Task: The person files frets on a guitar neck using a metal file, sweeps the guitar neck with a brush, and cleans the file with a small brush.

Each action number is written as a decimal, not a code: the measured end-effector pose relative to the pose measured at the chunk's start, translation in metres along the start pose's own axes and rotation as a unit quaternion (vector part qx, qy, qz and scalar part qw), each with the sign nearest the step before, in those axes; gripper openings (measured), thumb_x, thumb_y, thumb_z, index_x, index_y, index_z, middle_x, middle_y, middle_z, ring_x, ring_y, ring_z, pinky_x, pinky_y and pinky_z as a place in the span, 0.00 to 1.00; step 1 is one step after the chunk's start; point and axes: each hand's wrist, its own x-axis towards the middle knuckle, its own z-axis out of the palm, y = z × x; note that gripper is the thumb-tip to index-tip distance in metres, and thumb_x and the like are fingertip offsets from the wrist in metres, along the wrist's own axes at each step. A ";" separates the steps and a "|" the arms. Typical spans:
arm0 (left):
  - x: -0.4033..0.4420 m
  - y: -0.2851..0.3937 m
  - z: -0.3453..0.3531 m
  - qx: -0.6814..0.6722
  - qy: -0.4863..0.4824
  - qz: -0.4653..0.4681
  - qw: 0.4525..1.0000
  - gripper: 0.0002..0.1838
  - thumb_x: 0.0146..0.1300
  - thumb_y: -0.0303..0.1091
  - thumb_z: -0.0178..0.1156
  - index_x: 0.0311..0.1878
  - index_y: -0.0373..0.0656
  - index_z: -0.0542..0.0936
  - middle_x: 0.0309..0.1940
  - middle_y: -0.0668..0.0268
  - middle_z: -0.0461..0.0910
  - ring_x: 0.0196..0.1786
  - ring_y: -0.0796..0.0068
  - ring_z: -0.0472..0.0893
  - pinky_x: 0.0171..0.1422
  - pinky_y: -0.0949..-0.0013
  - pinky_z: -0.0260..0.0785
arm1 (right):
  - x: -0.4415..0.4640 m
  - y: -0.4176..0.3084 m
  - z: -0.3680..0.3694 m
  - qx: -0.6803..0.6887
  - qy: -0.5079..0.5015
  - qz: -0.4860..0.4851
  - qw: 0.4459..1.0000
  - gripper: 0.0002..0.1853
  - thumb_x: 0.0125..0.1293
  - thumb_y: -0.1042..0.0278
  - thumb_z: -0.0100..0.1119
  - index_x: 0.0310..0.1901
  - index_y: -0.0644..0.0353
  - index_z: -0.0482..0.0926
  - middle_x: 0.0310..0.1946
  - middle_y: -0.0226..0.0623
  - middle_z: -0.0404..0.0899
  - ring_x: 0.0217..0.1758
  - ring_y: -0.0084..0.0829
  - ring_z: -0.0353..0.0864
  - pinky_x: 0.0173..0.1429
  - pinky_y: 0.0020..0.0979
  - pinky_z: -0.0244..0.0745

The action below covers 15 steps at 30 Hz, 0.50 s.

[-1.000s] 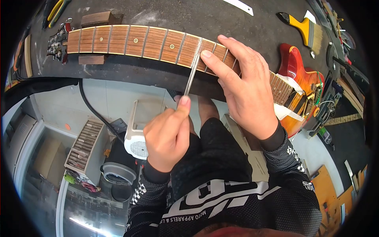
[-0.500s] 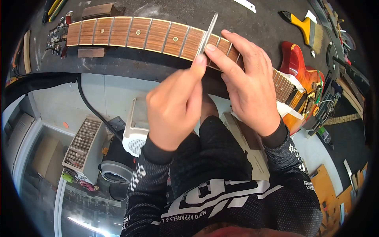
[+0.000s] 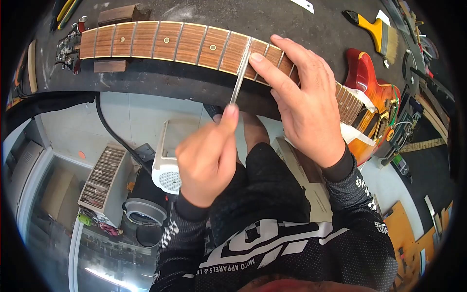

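A guitar's wooden fretboard (image 3: 141,41) with metal frets and dot inlays lies across the dark bench, its headstock (image 3: 69,48) at the left. In my left hand (image 3: 206,158), closed below the neck's near edge, is the end of a slim metal file (image 3: 238,87). Its blade slants up to the fretboard, along a fret with pale dust around it. My right hand (image 3: 309,100) rests over the neck just right of that fret, fingers stretched out, thumb tip close to the file. The red sunburst guitar body (image 3: 360,73) is at the right, partly hidden by white sheets.
Wooden blocks (image 3: 117,15) sit beside the neck near the headstock. A yellow-handled brush (image 3: 374,34) lies at the upper right. Below the bench are a white plastic stool (image 3: 168,170) and a slatted box (image 3: 102,177). Assorted tools crowd the right edge.
My left hand has drawn back toward my body and slightly left, pulling the file from across the neck to its near side. The neck shifted slightly left; my right hand stays almost still.
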 end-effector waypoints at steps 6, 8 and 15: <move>0.018 -0.001 0.007 -0.015 0.011 0.010 1.000 0.27 0.66 0.11 0.67 0.68 0.37 0.88 0.34 0.56 0.86 0.31 0.56 0.85 0.37 0.59 0.78 | 0.002 -0.001 0.001 0.002 0.004 -0.001 1.000 0.43 0.58 0.85 0.70 0.77 0.39 0.82 0.79 0.42 0.77 0.77 0.52 0.78 0.80 0.54 0.71; -0.018 -0.003 -0.004 0.000 0.009 -0.003 1.000 0.28 0.65 0.10 0.68 0.68 0.39 0.89 0.31 0.56 0.85 0.28 0.59 0.84 0.35 0.62 0.77 | 0.002 -0.001 0.000 -0.002 0.004 -0.001 1.000 0.43 0.59 0.85 0.70 0.77 0.39 0.82 0.79 0.42 0.77 0.77 0.52 0.79 0.80 0.54 0.71; 0.028 -0.004 0.011 -0.026 0.009 0.012 1.000 0.26 0.67 0.11 0.67 0.68 0.37 0.88 0.38 0.54 0.89 0.36 0.54 0.90 0.39 0.60 0.80 | 0.001 0.003 0.003 0.000 0.012 -0.010 1.000 0.43 0.59 0.84 0.70 0.77 0.40 0.82 0.79 0.43 0.77 0.77 0.52 0.78 0.81 0.54 0.71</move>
